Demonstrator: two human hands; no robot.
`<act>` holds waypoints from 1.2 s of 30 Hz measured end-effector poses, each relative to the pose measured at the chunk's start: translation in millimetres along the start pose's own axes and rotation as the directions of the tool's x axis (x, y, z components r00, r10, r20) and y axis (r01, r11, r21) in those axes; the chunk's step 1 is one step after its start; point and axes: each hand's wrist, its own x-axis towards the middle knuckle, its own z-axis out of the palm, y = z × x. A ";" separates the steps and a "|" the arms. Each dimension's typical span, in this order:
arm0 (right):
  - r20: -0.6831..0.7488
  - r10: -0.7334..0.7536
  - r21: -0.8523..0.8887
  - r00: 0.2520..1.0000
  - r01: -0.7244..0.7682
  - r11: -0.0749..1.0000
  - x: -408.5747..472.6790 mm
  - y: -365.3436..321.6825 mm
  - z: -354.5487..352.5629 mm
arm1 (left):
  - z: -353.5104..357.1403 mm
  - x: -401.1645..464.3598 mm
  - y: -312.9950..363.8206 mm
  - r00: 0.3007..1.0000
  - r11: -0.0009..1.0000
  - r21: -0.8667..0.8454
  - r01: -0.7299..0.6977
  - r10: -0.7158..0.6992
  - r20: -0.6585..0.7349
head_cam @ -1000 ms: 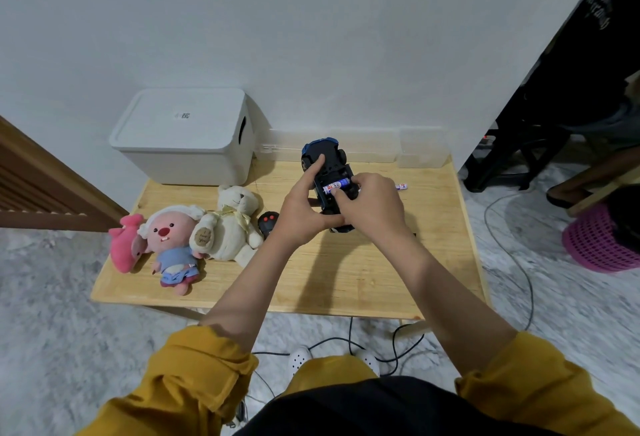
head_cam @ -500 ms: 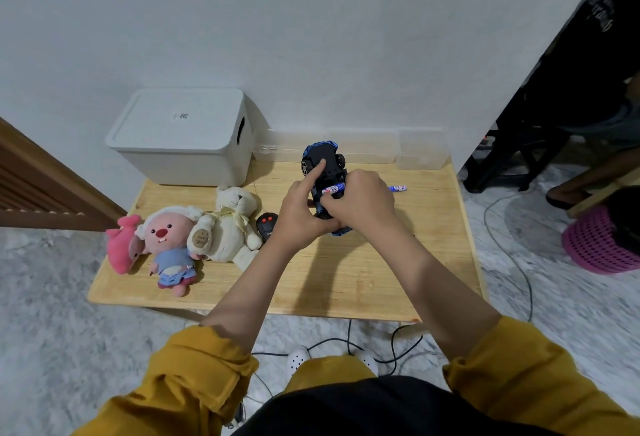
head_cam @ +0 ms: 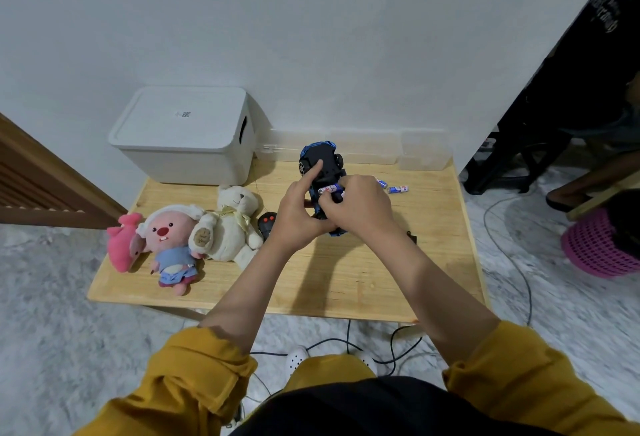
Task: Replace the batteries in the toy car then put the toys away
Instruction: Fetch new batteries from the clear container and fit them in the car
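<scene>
I see the blue and black plastic toy car point(head_cam: 320, 162) turned belly-up over the far middle of the light wooden table point(head_cam: 346, 276), its dark underside facing me. My left hand point(head_cam: 299, 214) grips the car from the left side, with the index finger stretched straight out along the underside and the other fingers curled round the body. My right hand point(head_cam: 358, 209) sits over the near end of the car, its fingertips pinching a small blue, white and red battery point(head_cam: 330, 189) that lies across the underside. Two more loose batteries point(head_cam: 397, 189) of the same kind lie on the table just right of my right hand. A black remote control with red buttons point(head_cam: 267, 222) rests on the table just left of my left wrist. Further left lie a cream teddy bear point(head_cam: 227, 224), a pink beaver plush in a blue dress point(head_cam: 169, 245) and a pink plush point(head_cam: 121, 245). A white lidded storage box point(head_cam: 187, 134) stands at the far left corner against the wall.
</scene>
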 end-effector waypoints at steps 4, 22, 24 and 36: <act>0.036 -0.129 0.093 0.991 0.125 0.988 -1.8 11.6 -1.2 | -7.8 -1.2 1.6 1.000 1.000 -0.012 -0.003 0.003 0.007; -0.013 0.147 0.614 0.989 -0.108 0.782 -8.7 34.7 10.0 | -18.0 -19.2 -8.9 0.981 0.986 -0.096 0.133 -0.117 0.157; 0.078 0.179 0.659 0.981 -0.186 0.729 -9.2 34.2 11.4 | -18.7 -17.9 -10.1 0.976 0.981 -0.114 0.158 -0.137 0.170; 0.225 0.322 0.783 0.920 -0.367 0.502 0.9 39.7 33.3 | -12.4 3.0 -44.7 0.876 0.959 0.051 0.279 -0.276 0.396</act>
